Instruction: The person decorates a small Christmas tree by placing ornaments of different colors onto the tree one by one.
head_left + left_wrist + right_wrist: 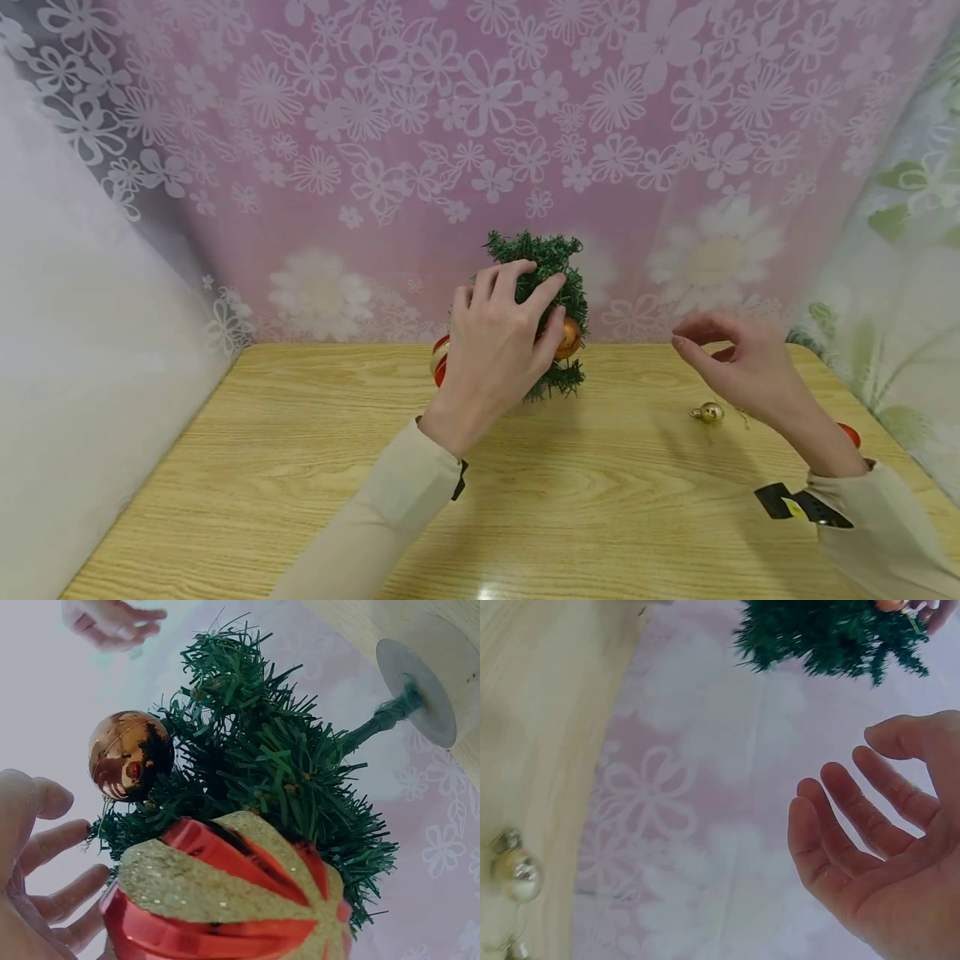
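Note:
A small green artificial Christmas tree (534,248) stands at the back of the table on a round base (412,694). On it hang a shiny copper-orange ball (129,757) and a larger red bauble with gold glitter stripes (225,907). My left hand (498,329) is at the tree with its fingers spread, the tips by the branches near its top; it hides much of the tree in the head view. Off to the right, my right hand (750,367) hovers over the table, its fingers loosely bent and nothing in them.
Below the right hand, a small gold ball (708,412) lies on the wooden table (300,467). A red object (850,433) shows partly behind the right wrist. A pink flowered curtain (450,125) hangs close behind the tree, with pale fabric at both sides.

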Demonstrator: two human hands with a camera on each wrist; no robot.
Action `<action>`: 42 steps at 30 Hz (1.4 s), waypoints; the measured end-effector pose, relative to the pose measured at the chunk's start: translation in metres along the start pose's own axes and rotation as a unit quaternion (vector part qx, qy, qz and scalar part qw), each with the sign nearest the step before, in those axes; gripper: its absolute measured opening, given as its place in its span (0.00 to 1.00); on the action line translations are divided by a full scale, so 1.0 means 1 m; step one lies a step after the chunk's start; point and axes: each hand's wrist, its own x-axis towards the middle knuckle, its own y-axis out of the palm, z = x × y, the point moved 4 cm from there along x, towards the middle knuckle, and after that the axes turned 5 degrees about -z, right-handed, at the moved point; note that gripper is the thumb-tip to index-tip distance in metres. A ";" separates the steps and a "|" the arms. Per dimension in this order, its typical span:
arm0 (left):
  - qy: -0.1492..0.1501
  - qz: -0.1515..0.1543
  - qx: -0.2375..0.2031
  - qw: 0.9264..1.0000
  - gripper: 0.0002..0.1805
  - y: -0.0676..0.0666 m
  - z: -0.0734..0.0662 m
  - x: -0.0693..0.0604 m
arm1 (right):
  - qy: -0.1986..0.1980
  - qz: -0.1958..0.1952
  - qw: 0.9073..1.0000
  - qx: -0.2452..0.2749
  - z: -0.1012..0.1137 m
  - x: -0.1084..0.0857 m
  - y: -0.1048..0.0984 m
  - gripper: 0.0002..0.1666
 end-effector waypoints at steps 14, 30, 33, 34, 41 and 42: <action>-0.011 0.000 -0.022 1.000 0.16 -0.007 0.008 -0.007 | 0.005 0.042 0.998 -0.053 -0.036 -0.021 0.003 0.07; -0.047 0.013 -0.066 0.997 0.17 -0.017 0.025 -0.021 | 0.018 0.118 0.986 -0.113 -0.062 -0.034 0.015 0.12; -0.051 0.010 -0.065 0.997 0.18 -0.018 0.028 -0.023 | 0.026 0.137 0.983 -0.117 -0.065 -0.035 0.017 0.14; -0.050 0.009 -0.064 0.997 0.18 -0.018 0.028 -0.024 | 0.028 0.142 0.982 -0.118 -0.067 -0.035 0.018 0.14; -0.050 0.022 -0.062 0.997 0.27 -0.019 0.033 -0.032 | 0.038 0.166 0.978 -0.119 -0.074 -0.040 0.023 0.16; -0.050 0.025 -0.062 0.996 0.29 -0.019 0.034 -0.033 | 0.040 0.169 0.978 -0.118 -0.074 -0.040 0.023 0.17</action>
